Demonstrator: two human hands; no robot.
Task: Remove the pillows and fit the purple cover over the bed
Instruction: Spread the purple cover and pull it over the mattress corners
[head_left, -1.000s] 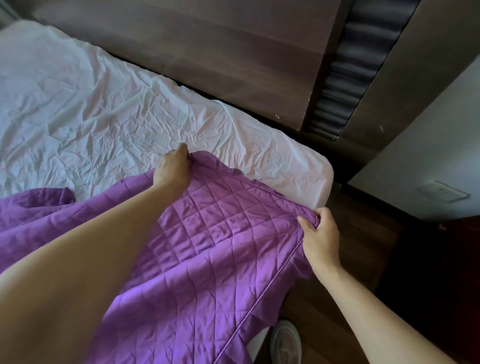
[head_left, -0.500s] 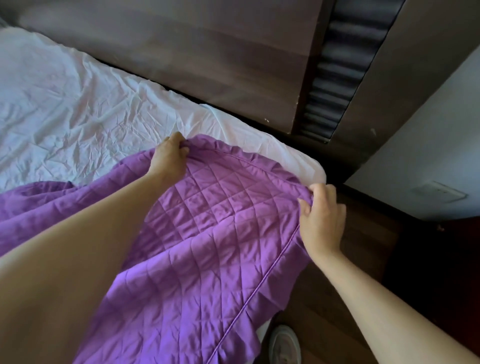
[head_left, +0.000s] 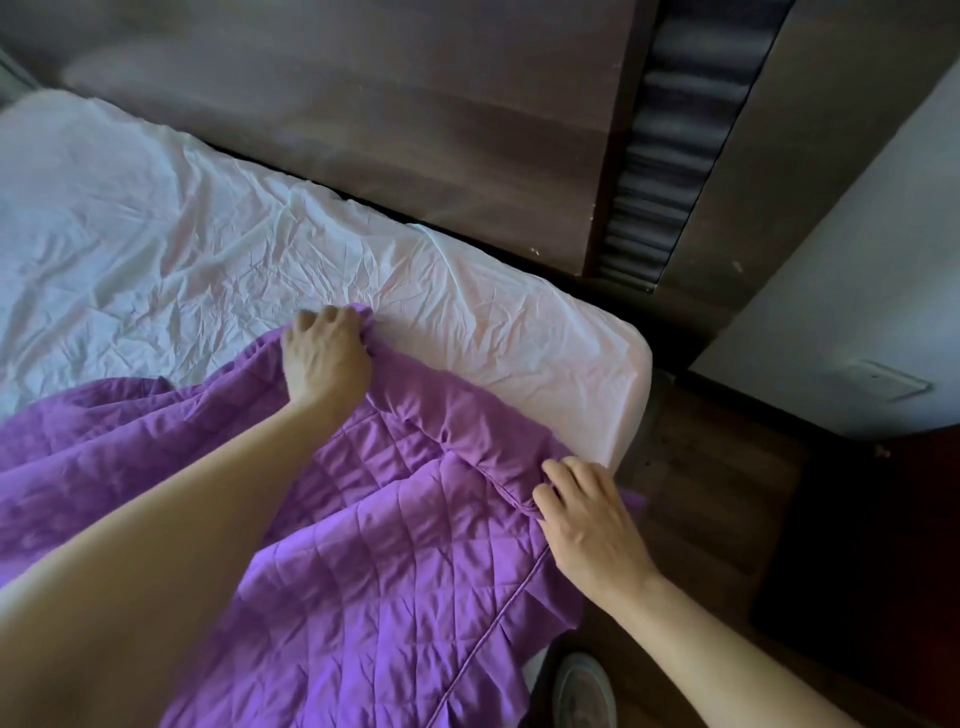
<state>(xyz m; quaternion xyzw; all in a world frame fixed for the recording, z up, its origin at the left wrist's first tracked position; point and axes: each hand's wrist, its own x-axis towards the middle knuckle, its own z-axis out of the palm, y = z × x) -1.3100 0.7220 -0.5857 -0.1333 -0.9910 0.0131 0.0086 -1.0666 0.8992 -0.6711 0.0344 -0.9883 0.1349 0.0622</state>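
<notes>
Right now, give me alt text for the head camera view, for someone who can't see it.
Two bare hands hold the edge of a quilted purple cover on a bed, the left hand further in, the right hand near the corner. Wrinkled white sheet lies bare between the cover and the dark headboard. A shoe shows on the floor.

Dark wood panel wall (head_left: 415, 130), ribbed black strip (head_left: 670, 140), white wall (head_left: 857, 291) with switch plate (head_left: 891, 379), wood floor (head_left: 717, 493).

The purple cover (head_left: 363, 571) ran off the left and bottom edges. Its bunched hem hid the fingertips of the left hand (head_left: 324, 358). Just right of its lower corner, a shoe (head_left: 584, 691) was cropped.
</notes>
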